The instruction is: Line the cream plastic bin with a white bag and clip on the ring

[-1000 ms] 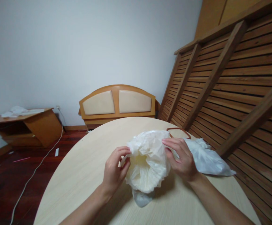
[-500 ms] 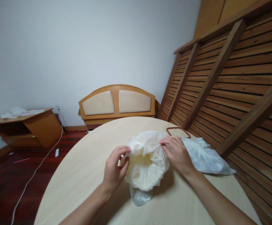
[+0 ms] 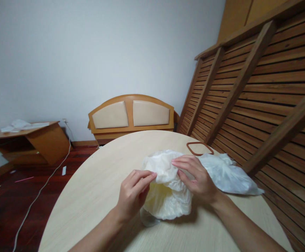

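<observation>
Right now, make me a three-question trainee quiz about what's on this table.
1. True or false: the left hand and the right hand both touch the crumpled, open-mouthed white plastic bag.
2. Which lies on the round table: A) rounded-square brown frame, B) metal spoon, C) blue mug?
3. Fill in: the bulging white plastic bag lies nearer the ___ hand.

Key: 1 true; 2 A; 3 right.

Got my left hand [image 3: 135, 192] pinched at the fingertips, right hand [image 3: 198, 178] loosely curled. Both forearms [image 3: 100, 227] angle inward.
</observation>
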Demonstrator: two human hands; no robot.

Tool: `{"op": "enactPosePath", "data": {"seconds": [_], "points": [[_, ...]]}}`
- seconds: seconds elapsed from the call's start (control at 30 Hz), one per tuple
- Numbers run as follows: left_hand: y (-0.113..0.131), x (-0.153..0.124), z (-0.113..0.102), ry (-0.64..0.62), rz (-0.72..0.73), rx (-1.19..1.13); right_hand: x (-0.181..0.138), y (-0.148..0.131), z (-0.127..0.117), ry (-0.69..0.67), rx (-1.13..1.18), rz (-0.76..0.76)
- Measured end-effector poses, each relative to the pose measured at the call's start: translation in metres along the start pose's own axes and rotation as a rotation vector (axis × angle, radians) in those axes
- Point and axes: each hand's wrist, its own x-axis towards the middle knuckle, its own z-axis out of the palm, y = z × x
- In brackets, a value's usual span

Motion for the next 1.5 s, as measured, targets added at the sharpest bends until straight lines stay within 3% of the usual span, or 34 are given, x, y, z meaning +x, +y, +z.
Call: {"op": "enactPosePath", "data": {"seconds": [0.1, 0.23, 0.33, 0.67, 0.87, 1.03, 1.23, 1.5], "points": [[0.000, 0.000, 0.001, -0.001, 0.001, -0.009, 0.000, 0.003, 0.001, -0.001, 0.021, -0.029], [-0.002, 0.000, 0.001, 0.013, -0.030, -0.033, -0.003, 0.010, 0.002, 0.044, -0.049, 0.107], [-0.003, 0.000, 0.001, 0.013, -0.049, -0.032, -0.006, 0.013, 0.004, -0.005, -0.059, 0.154], [-0.001, -0.001, 0.001, -0.039, 0.030, -0.056, -0.005, 0.008, 0.003, -0.050, 0.062, 0.101], [0.000, -0.001, 0.000, -0.066, 0.071, -0.061, -0.005, 0.009, 0.004, -0.093, 0.117, 0.184], [0.000, -0.001, 0.000, -0.082, 0.092, -0.056, -0.002, 0.008, 0.002, -0.177, 0.066, 0.057], [-0.001, -0.002, -0.001, -0.126, 0.128, -0.070, 0.000, 0.009, 0.001, -0.239, 0.043, 0.028], [-0.002, -0.003, -0.002, -0.141, 0.135, -0.073, 0.000, 0.011, 0.001, -0.255, -0.058, 0.149]]}}
